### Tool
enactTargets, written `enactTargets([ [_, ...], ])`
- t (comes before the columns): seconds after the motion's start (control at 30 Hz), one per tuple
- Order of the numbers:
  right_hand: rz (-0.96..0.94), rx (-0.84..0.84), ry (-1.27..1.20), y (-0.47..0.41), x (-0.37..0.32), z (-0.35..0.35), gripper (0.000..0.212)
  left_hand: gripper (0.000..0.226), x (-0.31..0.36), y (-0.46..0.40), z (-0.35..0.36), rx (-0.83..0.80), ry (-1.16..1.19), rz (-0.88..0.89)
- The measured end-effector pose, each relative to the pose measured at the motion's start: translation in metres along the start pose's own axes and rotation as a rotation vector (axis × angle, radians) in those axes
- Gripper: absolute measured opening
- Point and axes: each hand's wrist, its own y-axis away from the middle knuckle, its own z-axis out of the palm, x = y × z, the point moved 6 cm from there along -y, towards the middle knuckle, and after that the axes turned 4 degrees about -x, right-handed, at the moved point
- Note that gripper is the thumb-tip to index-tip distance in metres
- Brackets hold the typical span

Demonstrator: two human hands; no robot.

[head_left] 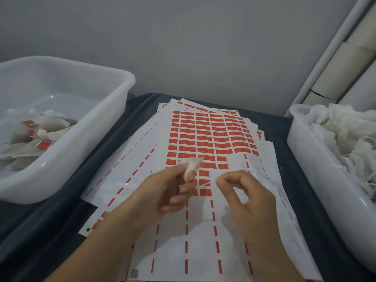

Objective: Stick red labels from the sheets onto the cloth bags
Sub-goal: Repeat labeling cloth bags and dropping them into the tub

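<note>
Pinching a small white cloth bag, the left hand hovers over the red-label sheet; the right hand pinches its thin string.

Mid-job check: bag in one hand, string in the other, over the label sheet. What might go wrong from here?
1. The left hand grips the cloth bag bunched up, so a label may go on creased.
2. The right hand pinches only the thin string; it might slip free.
3. The sheets lie loosely fanned, so peeling could drag the top one.

Cloth-covered table: sheets, tubs.
</note>
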Motion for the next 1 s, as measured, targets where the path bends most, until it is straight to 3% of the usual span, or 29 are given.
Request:
enactTargets([
  [0.07,-0.054,-0.022,0.018,0.002,-0.005,0.005,0.005,0.028,-0.004,0.001,0.008,-0.012,-0.17,-0.083],
  [0.13,-0.086,-0.103,0.01,0.007,-0.009,0.016,0.008,0.038,-0.009,-0.005,0.009,0.02,-0.294,-0.164],
  [0.27,0.011,-0.226,-0.112,0.018,-0.004,0.032,0.027,0.036,-0.02,-0.009,0.005,0.077,-0.462,-0.289],
  [0.43,0.087,-0.059,-0.163,0.007,0.007,0.02,0.016,0.003,0.002,-0.002,0.019,0.071,-0.76,0.189],
  [0.5,0.117,-0.049,-0.188,0.004,0.009,0.017,0.016,0.004,0.004,-0.003,0.023,0.093,-0.856,0.282],
  [0.7,0.187,-0.211,-0.39,-0.004,0.01,0.017,0.032,0.013,-0.001,0.001,0.03,0.002,-0.908,0.359],
  [0.8,0.234,-0.208,-0.469,-0.007,0.015,0.017,0.044,0.021,-0.001,0.001,0.029,0.011,-0.907,0.373],
  [1.0,0.164,-0.225,-0.357,-0.006,0.015,0.011,0.02,0.005,0.0,0.001,0.029,0.018,-0.898,0.35],
])
